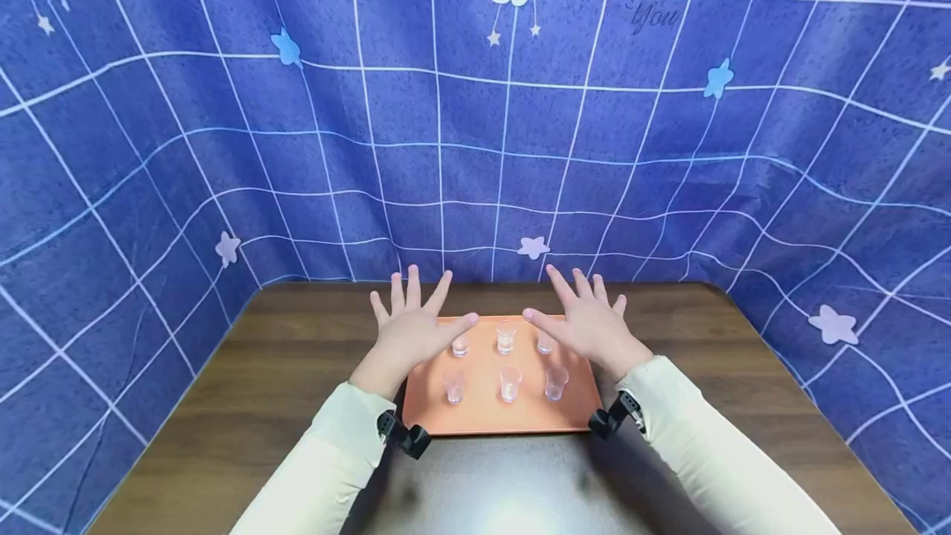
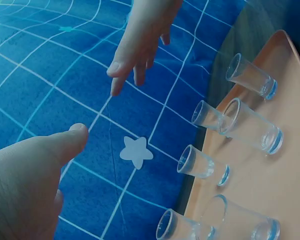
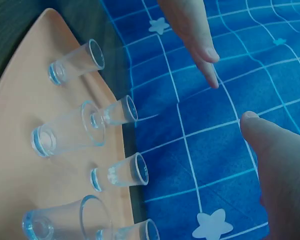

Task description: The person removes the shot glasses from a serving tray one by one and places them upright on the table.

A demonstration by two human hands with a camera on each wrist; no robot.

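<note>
Spreads fingers wide on the left hand (image 1: 414, 333) and the right hand (image 1: 596, 327), gripping nothing, with both thumbs pointing inward across a gap in line with the middle of the orange tray (image 1: 483, 419). Overlaps the tray's far left and far right corners with the palms in the head view, fingertips extending past its far edge. Has six clear cups (image 1: 510, 384) standing mouth up on the tray, in two rows of three, with a bare margin along its near edge. Shows pale sleeves (image 1: 319, 452) and black wrist cameras (image 1: 407, 438) near the tray's near corners. Gives broad stretches of table (image 1: 297, 370) left and right of the tray, and a narrower strip between its far edge and the blue cloth (image 1: 471, 130).
</note>
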